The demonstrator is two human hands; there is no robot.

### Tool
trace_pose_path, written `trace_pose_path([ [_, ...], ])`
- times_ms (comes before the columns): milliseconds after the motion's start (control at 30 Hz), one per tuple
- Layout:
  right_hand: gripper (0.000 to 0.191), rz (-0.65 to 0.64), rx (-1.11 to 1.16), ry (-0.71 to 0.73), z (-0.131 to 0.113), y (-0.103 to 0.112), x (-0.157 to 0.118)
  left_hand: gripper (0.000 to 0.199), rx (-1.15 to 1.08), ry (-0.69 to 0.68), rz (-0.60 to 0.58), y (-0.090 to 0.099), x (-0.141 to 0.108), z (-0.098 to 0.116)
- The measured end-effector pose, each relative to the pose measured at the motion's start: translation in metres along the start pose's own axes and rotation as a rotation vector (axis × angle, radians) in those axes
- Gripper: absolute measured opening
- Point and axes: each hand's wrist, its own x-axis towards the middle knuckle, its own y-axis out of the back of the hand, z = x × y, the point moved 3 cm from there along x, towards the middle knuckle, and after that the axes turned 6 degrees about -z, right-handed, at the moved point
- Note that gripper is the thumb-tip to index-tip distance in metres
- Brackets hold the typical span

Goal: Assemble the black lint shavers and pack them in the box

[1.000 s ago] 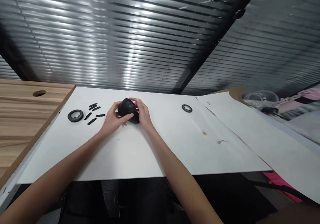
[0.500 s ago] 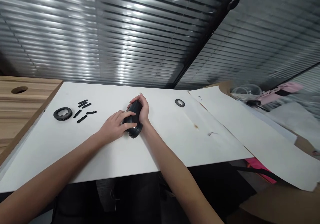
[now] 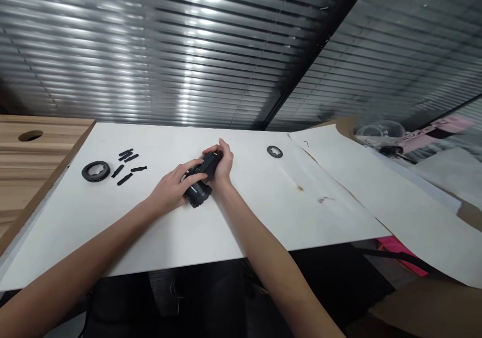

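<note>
Left hand (image 3: 171,187) and right hand (image 3: 224,164) curl closed round the device (image 3: 198,194), probably steadying it; strips (image 3: 124,179) lie left of it.

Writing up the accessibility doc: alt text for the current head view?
A person's left hand and right hand grip a black device at a white table, before slatted blinds. To the left lie a black ring and several black strips; to the right, a second ring.

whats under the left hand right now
Part of a black device with a cylindrical end shows beneath the left hand. The device's covered surface and the white tabletop directly below the hand cannot be seen.
</note>
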Motion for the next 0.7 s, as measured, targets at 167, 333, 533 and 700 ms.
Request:
trace_pose_path([
  [167,0.055,0.199,0.034,0.051,-0.002,0.012,0.011,0.052,-0.348,0.133,0.094,0.008,0.007,-0.007],
  [333,0.066,0.293,0.112,0.001,-0.002,0.033,0.025,0.053,-0.501,0.503,0.338,0.016,0.009,-0.022],
  [533,0.069,0.244,0.203,-0.09,-0.006,0.032,0.027,0.071,-0.873,0.832,0.407,0.012,0.004,-0.037],
  [700,0.069,0.028,0.182,-0.14,-0.014,0.011,0.018,0.067,-1.086,0.916,0.446,0.008,0.003,-0.039],
])
